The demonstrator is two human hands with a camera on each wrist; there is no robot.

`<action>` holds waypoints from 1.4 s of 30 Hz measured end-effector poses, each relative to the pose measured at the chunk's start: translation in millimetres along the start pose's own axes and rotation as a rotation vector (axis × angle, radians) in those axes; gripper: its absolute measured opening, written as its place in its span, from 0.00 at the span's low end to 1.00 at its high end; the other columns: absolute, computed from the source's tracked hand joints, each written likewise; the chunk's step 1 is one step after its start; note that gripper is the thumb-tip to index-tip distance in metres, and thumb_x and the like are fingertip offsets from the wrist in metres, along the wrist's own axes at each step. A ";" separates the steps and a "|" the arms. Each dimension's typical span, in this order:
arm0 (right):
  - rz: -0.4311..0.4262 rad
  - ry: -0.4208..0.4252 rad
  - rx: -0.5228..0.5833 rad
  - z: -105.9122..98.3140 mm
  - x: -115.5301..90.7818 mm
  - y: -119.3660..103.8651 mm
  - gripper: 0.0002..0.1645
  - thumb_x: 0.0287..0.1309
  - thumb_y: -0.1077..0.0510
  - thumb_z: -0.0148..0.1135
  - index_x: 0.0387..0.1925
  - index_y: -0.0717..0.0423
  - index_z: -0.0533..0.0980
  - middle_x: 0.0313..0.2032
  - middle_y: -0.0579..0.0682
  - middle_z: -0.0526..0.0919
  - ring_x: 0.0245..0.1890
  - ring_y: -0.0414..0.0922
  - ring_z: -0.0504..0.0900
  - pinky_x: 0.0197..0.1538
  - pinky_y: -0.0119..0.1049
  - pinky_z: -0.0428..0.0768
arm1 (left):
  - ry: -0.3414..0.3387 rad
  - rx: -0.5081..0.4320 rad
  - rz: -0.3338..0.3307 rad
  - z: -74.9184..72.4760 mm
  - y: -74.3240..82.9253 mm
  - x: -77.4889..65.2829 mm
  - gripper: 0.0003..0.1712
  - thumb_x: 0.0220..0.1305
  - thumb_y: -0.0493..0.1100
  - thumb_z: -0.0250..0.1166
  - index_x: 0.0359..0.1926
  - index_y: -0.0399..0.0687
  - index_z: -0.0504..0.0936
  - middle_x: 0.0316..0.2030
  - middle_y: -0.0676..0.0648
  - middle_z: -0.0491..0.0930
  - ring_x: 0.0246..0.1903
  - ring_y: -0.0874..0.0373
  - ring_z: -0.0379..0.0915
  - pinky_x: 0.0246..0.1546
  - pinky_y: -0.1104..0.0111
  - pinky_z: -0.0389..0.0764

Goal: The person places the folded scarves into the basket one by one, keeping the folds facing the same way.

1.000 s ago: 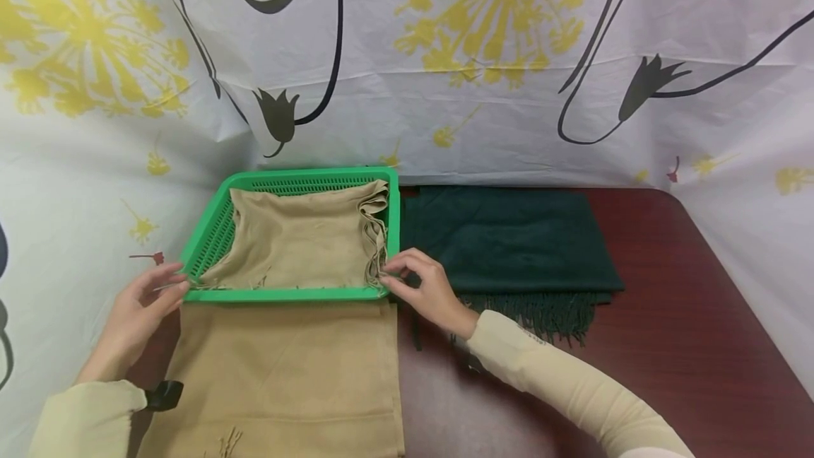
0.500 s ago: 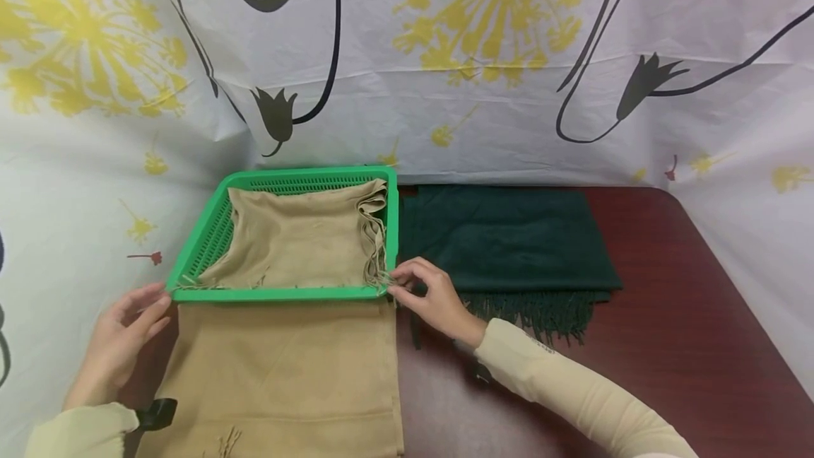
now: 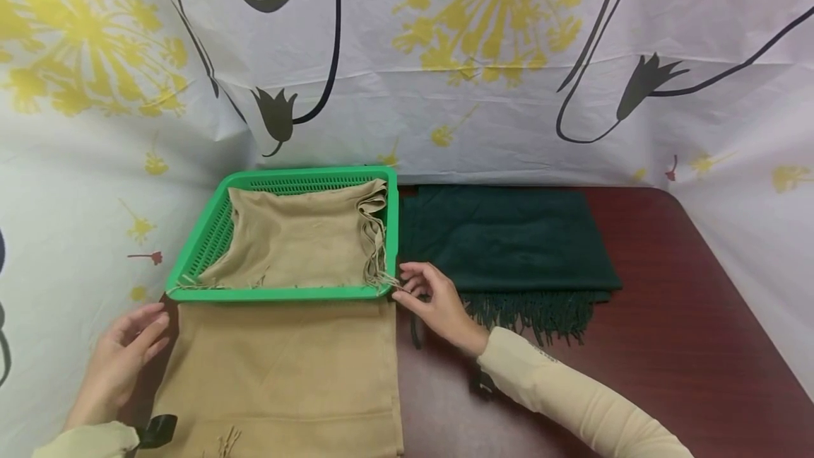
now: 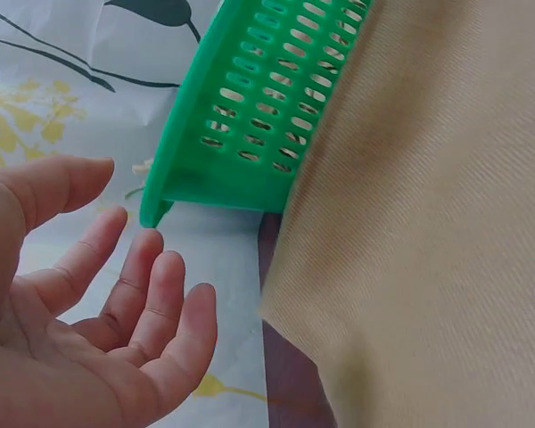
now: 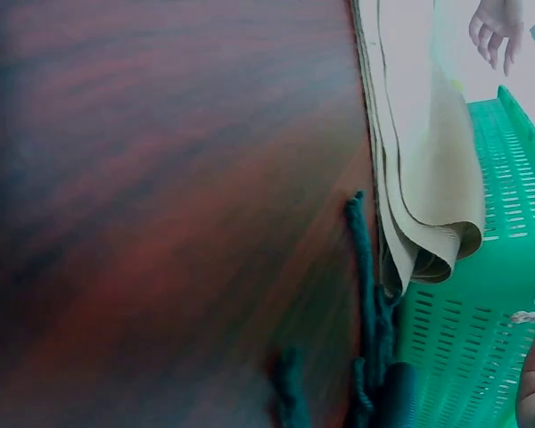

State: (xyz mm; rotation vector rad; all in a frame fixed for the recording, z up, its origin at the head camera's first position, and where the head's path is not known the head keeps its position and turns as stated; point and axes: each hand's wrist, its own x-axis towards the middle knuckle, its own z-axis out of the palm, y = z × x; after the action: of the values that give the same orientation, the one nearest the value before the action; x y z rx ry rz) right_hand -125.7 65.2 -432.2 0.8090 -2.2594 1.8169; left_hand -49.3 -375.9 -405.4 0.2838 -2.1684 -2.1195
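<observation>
A folded beige scarf (image 3: 299,246) with fringed edges lies in a green plastic basket (image 3: 273,295). Loose fringe strands (image 5: 530,316) hang over the basket's near right corner. Right beside them, in the head view, is my right hand (image 3: 435,302), thumb and index finger bent with a gap between them. Only a little of this hand shows in the right wrist view. My left hand (image 3: 121,352) hovers just below the basket's near left corner, fingers loosely bent and holding nothing. Another folded beige cloth (image 3: 286,373) is spread in front of the basket.
A folded dark green shawl (image 3: 509,239) with a fringe lies right of the basket on the reddish-brown table (image 3: 668,316). A patterned white sheet (image 3: 483,126) hangs behind and along both sides.
My left hand has left the basket's corner fringe and drawn back toward me. My right hand has shifted slightly right, away from the corner. Fringe strands now lie over the rim at both near corners.
</observation>
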 end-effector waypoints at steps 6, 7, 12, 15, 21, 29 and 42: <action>0.088 -0.003 -0.010 -0.7 -5.8 -26.1 0.22 0.49 0.67 0.61 0.47 0.70 0.70 0.37 0.62 0.74 0.34 0.50 0.76 0.36 0.36 0.77 | -0.040 0.081 -0.037 -7.3 -2.7 -1.4 0.14 0.61 0.36 0.55 0.42 0.61 0.73 0.34 0.62 0.75 0.36 0.74 0.72 0.31 0.79 0.75; 0.102 -0.005 -0.009 -0.2 -7.0 -25.4 0.22 0.49 0.67 0.62 0.47 0.71 0.69 0.37 0.62 0.74 0.34 0.50 0.76 0.36 0.35 0.77 | -0.047 0.108 -0.042 -10.4 -4.9 -0.2 0.13 0.62 0.36 0.55 0.43 0.62 0.73 0.35 0.63 0.75 0.36 0.74 0.71 0.31 0.79 0.75; 0.153 -0.036 -0.002 4.0 -14.7 -11.4 0.22 0.49 0.68 0.61 0.47 0.71 0.70 0.36 0.60 0.74 0.34 0.49 0.76 0.35 0.35 0.77 | -0.067 0.308 -0.084 -23.2 -14.4 5.8 0.12 0.62 0.42 0.55 0.44 0.65 0.69 0.35 0.66 0.73 0.36 0.77 0.69 0.31 0.79 0.75; 0.185 -0.072 -0.007 6.3 -18.8 1.0 0.23 0.50 0.65 0.61 0.49 0.69 0.69 0.37 0.60 0.74 0.35 0.48 0.76 0.35 0.34 0.77 | -0.077 0.413 -0.117 -23.9 -15.8 6.0 0.11 0.63 0.45 0.54 0.45 0.63 0.68 0.34 0.70 0.70 0.35 0.79 0.68 0.31 0.78 0.74; 0.260 -0.172 -0.086 6.9 -23.0 11.0 0.24 0.52 0.57 0.62 0.48 0.67 0.70 0.39 0.56 0.75 0.37 0.45 0.76 0.36 0.31 0.76 | -0.081 0.604 -0.117 -10.3 -6.7 -1.1 0.26 0.64 0.46 0.53 0.52 0.28 0.62 0.30 0.73 0.67 0.31 0.81 0.65 0.29 0.75 0.73; 0.270 -0.330 -0.102 8.0 -23.3 10.9 0.25 0.48 0.64 0.63 0.48 0.74 0.69 0.40 0.60 0.75 0.37 0.52 0.77 0.36 0.31 0.77 | -0.116 0.709 -0.192 -4.3 -5.8 -1.0 0.32 0.65 0.48 0.50 0.56 0.22 0.56 0.39 0.41 0.75 0.29 0.79 0.64 0.29 0.72 0.72; 0.351 -0.480 -0.122 4.2 -21.0 4.1 0.30 0.46 0.63 0.65 0.49 0.76 0.68 0.43 0.64 0.75 0.39 0.52 0.77 0.37 0.30 0.76 | -0.096 0.793 -0.332 -8.3 -16.9 0.5 0.39 0.62 0.56 0.51 0.57 0.24 0.56 0.46 0.30 0.67 0.34 0.63 0.67 0.29 0.75 0.70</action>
State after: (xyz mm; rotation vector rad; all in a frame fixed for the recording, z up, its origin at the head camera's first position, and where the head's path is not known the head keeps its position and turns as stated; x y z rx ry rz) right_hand -109.0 68.5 -445.6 0.9603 -2.9452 1.7312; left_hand -47.1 -384.3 -422.0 0.6393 -3.1042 -1.2760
